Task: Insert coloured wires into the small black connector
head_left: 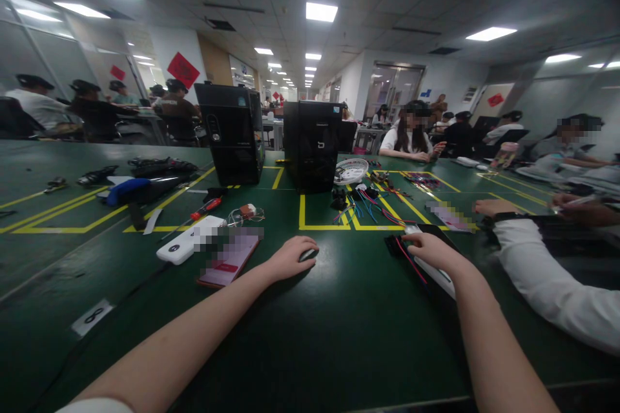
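My left hand point(289, 257) lies curled on the green table point(339, 322), its fingers closed over a small grey object point(308, 253) that I cannot name. My right hand point(431, 250) rests farther right, fingers bent over a black and white part point(438, 271) with red wires point(409, 258) running from it. A pink phone point(227, 263) and a white power bank point(186, 242) lie just left of my left hand.
Two black computer towers point(234, 132) point(312, 144) stand behind yellow floor-tape boxes. A red screwdriver point(206, 208), loose coloured wires point(368, 203) and a white basket point(351, 170) lie around. A co-worker's white sleeve point(547, 277) reaches in from the right. Other people sit at the tables beyond.
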Action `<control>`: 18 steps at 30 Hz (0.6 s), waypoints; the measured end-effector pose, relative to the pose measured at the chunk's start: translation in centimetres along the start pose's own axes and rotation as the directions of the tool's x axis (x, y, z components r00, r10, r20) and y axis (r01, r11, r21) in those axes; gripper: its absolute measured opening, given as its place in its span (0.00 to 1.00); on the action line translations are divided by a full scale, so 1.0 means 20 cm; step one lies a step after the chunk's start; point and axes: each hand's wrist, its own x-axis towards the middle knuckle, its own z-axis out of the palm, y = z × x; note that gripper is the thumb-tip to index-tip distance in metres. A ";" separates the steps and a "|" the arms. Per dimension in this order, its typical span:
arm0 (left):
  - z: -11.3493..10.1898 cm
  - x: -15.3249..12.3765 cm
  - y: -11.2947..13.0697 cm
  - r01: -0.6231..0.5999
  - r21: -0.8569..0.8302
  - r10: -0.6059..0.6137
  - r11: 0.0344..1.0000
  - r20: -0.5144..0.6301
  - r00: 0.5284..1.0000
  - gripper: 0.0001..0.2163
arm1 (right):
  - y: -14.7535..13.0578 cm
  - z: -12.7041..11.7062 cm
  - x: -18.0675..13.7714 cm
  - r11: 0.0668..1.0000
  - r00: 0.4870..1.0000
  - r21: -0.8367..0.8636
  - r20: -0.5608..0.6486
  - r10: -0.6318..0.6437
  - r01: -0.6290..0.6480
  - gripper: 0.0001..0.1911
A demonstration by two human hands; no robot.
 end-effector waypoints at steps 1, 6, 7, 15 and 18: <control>0.00 0.00 0.00 -0.001 0.003 0.001 1.000 0.000 1.000 0.15 | 0.00 0.00 0.00 1.000 1.000 0.003 0.011 0.004 -0.004 0.23; -0.01 0.00 0.01 0.004 0.012 -0.004 1.000 0.000 1.000 0.15 | 0.01 0.01 0.00 1.000 0.999 0.010 0.033 0.017 -0.018 0.24; -0.01 0.00 0.01 0.005 0.013 -0.005 1.000 0.003 1.000 0.15 | 0.01 0.01 0.01 1.000 1.000 0.009 0.028 0.014 -0.014 0.24; -0.01 0.00 0.01 -0.001 0.017 0.001 1.000 0.001 1.000 0.15 | 0.03 0.03 0.02 0.999 0.998 0.044 0.067 0.020 -0.023 0.24; -0.01 0.00 0.01 -0.003 0.017 0.003 1.000 -0.002 1.000 0.15 | 0.03 0.03 0.02 0.998 0.994 0.053 0.100 0.033 -0.038 0.26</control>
